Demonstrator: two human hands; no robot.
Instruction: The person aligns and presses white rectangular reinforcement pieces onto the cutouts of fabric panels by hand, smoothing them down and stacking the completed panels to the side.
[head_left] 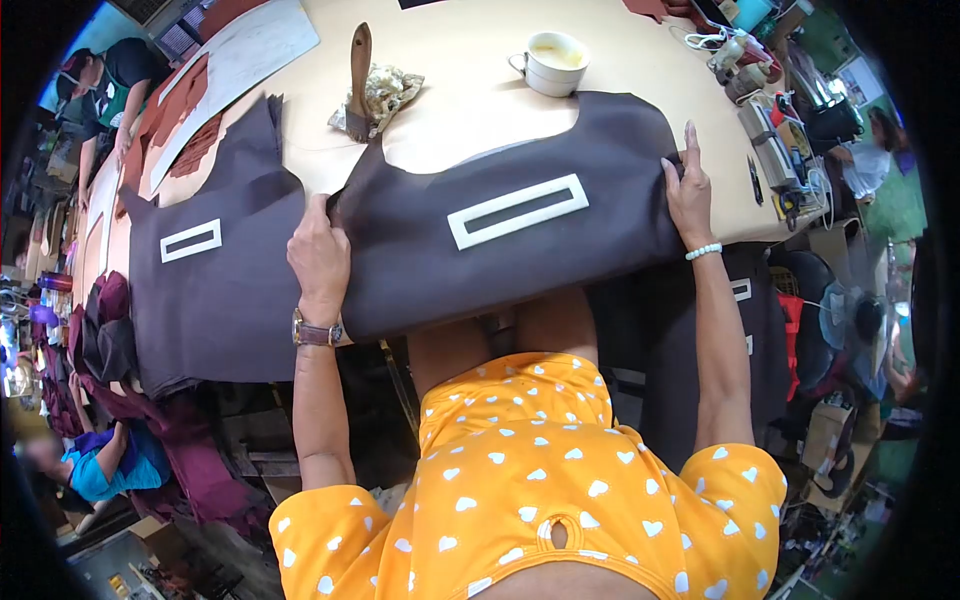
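A dark brown leather-like panel (410,270) lies across the table's front edge, its near part hanging over. On it is a white rectangular frame (518,211) with a long slot. My left hand (320,258) is closed on the panel's left edge, fingers wrapped round it. At the right edge rests my right hand (689,195), thumb touching the panel and one finger stretched out past it; its other fingers are mostly hidden. To the left lies a stack of similar dark panels (225,300), the top one bearing another white slotted frame (191,241).
A wooden-handled brush (361,75) leans on a crumpled, crusted lump (395,95) behind the panel. Near it stands a white cup (555,65) of pale paste. Scissors (790,208) and clutter sit on the table's right. A co-worker (110,90) is at the far left.
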